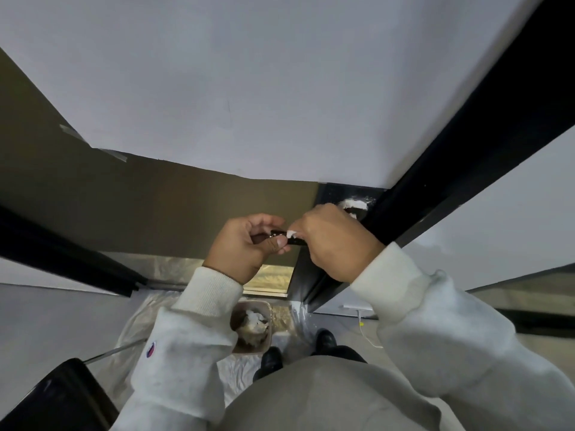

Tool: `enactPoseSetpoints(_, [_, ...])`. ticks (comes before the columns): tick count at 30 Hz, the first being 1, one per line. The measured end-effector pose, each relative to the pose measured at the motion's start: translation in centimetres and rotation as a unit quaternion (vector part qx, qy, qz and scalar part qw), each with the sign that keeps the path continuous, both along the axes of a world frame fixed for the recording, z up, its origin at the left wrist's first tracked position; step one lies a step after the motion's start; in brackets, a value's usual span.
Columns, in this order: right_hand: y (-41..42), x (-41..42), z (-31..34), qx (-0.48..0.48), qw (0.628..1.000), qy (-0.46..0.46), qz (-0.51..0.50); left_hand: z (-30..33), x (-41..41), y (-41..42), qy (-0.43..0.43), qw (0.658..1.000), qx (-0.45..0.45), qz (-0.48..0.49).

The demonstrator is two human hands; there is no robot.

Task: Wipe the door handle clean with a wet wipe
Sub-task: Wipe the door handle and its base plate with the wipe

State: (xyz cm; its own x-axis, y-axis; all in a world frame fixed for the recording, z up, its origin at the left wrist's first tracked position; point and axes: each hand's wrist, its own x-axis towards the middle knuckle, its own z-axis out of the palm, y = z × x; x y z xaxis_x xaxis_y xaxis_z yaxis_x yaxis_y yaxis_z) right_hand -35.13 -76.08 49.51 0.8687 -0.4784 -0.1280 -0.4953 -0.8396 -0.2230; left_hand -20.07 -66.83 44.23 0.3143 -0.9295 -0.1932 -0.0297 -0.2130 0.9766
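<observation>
Head view: both hands meet at a black handle [281, 237] that sticks out from the black edge strip of a door [334, 194]. The left hand [245, 247] curls around the free end of the handle, its thumb lying under it and its fingers folded over the top, so the grip looks closed on it. The right hand [334, 241] wraps the handle's inner part, close to the door, with its fingers clamped around a white wipe [292, 234]; only a small tuft of the wipe shows between the two hands, pressed against the handle. More white material [354, 204] shows just behind the right hand, where the handle joins the door; whether it is part of the same wipe cannot be told. A large white sheet [249, 88] covers the upper part of the door, with olive panel below it. Both arms wear light grey sleeves [435, 321].

Far below, on a clear plastic sheet [289, 325] spread over the floor, stands a tan bin [267, 309] holding crumpled white wipes. Two black shoes [270, 360] stand just beside the bin's near edge. A dark chair [59, 396] sits at the lower left, well apart from the bin.
</observation>
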Motion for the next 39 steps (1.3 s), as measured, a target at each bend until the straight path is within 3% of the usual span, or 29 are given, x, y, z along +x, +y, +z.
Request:
enactPoseSetpoints(5, [-0.1,-1.5,0.0,0.009,1.0,0.001,-0.01,0.2,0.1,0.1,-0.005,1.0,-0.006,-0.008])
enactPoseSetpoints(12, [0.0,1.4,1.6,0.151,0.987,0.003,-0.048,0.6,0.6,0.9,-0.135,0.99,-0.016,0.038])
enactPoseSetpoints(17, [-1.1,3.8,2.6,0.252,0.956,0.084,-0.128,0.8,0.3,1.1,-0.187,0.98,-0.016,0.066])
enactPoseSetpoints(21, [-1.7,4.9,2.6,0.33,0.925,0.092,-0.166,0.9,0.0,1.4,-0.199,0.977,-0.019,0.069])
enactPoseSetpoints(24, [-2.0,4.4,2.7,0.266,0.948,0.108,-0.134,1.0,0.0,1.3,-0.206,0.975,-0.02,0.075])
enactPoseSetpoints(28, [-0.7,3.9,3.1,0.181,0.976,0.059,-0.106,0.7,0.1,1.3,-0.202,0.977,-0.026,0.067])
enactPoseSetpoints(30, [-0.2,4.4,3.2,0.197,0.971,0.087,-0.102,0.4,0.5,1.2,-0.187,0.98,-0.035,0.053])
enactPoseSetpoints(34, [-0.5,5.4,2.6,0.323,0.928,0.118,-0.144,0.3,1.0,1.0,-0.175,0.983,-0.029,0.043])
enactPoseSetpoints(36, [-0.8,5.3,2.8,0.3,0.935,0.11,-0.156,0.4,1.0,0.9,-0.18,0.982,-0.033,0.037])
enactPoseSetpoints(39, [-0.7,5.4,3.4,0.211,0.963,0.138,-0.09,0.3,1.2,0.8,-0.162,0.985,-0.037,0.035])
